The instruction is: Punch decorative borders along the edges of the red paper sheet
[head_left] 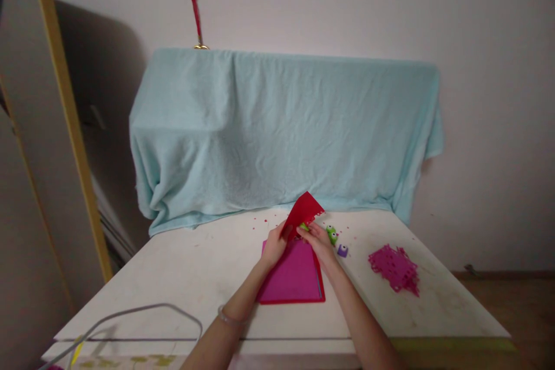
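Observation:
My left hand (276,244) grips a red sheet (306,208) by its lower left side, holding it tilted up above the table. The sheet's right edge is notched with small cut-outs. In the fingers of my right hand (318,238) is a small green paper punch (304,226), set against the sheet's lower edge; the fingers partly hide it. Below both hands lies a stack of pink sheets (289,277) with red showing along its rim. Just right of my right hand stand green pieces with eyes (332,235) and a purple one-eyed piece (343,251).
A heap of punched pink scraps (393,269) lies on the right of the white table (208,266). Tiny red bits dot the far side. Behind hangs a light blue cloth (277,133). A grey cable (143,307) loops over the front left edge.

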Demonstrator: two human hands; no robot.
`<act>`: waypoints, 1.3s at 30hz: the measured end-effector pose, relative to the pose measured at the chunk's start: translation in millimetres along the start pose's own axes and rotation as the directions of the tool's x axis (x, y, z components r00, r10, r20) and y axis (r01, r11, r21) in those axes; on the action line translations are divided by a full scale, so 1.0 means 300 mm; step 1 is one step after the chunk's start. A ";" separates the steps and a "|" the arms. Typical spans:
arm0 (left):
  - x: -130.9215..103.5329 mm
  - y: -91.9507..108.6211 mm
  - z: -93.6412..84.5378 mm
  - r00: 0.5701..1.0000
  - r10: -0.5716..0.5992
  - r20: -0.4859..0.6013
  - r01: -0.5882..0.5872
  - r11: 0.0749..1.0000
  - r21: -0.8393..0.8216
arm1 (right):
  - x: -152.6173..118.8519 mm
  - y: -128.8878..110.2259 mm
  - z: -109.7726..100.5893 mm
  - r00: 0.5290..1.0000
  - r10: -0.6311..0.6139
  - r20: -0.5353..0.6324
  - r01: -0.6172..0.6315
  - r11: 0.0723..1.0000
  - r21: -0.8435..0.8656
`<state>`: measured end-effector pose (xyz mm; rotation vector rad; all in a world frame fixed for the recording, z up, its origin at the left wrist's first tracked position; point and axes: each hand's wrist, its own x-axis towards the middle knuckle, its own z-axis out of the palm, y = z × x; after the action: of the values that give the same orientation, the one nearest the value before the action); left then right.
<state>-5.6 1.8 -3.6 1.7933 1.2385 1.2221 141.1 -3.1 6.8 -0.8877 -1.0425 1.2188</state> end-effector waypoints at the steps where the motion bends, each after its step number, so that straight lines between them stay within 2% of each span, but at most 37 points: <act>1: 0.000 0.000 0.000 1.000 -0.002 0.001 0.002 1.000 -0.003 | 0.001 0.001 0.000 1.000 -0.002 0.003 0.002 1.000 0.000; 13: 0.006 -0.012 0.004 0.999 0.036 -0.010 -0.036 0.999 -0.012 | 0.005 0.024 -0.018 0.999 -0.024 0.032 0.025 0.999 -0.043; 21: 0.005 -0.019 0.000 1.000 -0.003 0.018 0.003 1.000 -0.006 | 0.012 0.044 -0.029 0.997 -0.062 0.051 0.064 0.997 -0.040; 26: 0.002 -0.009 -0.001 0.998 -0.048 0.027 0.048 0.999 0.014 | -0.001 0.026 -0.024 1.000 -0.018 -0.005 0.017 0.998 -0.059; 31: -0.008 0.012 0.000 0.998 -0.036 0.043 0.037 0.999 -0.022 | -0.015 -0.001 -0.012 0.999 -0.008 -0.031 0.007 0.999 -0.040; 35: -0.014 0.024 0.011 0.998 -0.042 0.047 0.043 0.999 -0.021 | -0.020 -0.003 -0.012 0.995 0.014 -0.103 -0.017 1.000 -0.026; 39: -0.007 0.015 0.025 0.998 -0.060 -0.001 0.060 0.998 -0.008 | -0.022 -0.005 -0.012 0.994 0.033 -0.104 -0.036 0.999 -0.026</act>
<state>2.6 -1.8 -3.1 1.7371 1.2773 1.1932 144.8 -9.9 6.1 -0.9835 -0.9665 1.1768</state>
